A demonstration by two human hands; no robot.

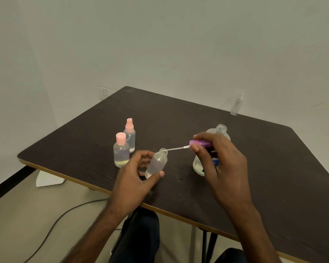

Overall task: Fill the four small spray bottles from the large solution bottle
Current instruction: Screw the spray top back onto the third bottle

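Observation:
My left hand (136, 175) grips a small clear bottle (157, 165), uncapped and tilted to the right above the dark table (179, 120). My right hand (220, 160) pinches a purple spray cap (200, 143) whose thin white dip tube (176, 149) points at the bottle's open neck, its tip at the rim. Behind my right hand stands the large clear solution bottle (219, 130), uncapped and partly hidden. Two small bottles with pink tops stand at the left: a flat-capped one (121, 150) and a spray-topped one (130, 134). A slim clear spray bottle (236, 105) stands at the table's far edge.
The table's front edge with light trim (84, 184) runs diagonally toward me. A white scrap (47, 179) and a dark cable (65, 213) lie on the floor to the left. My knees show under the table edge.

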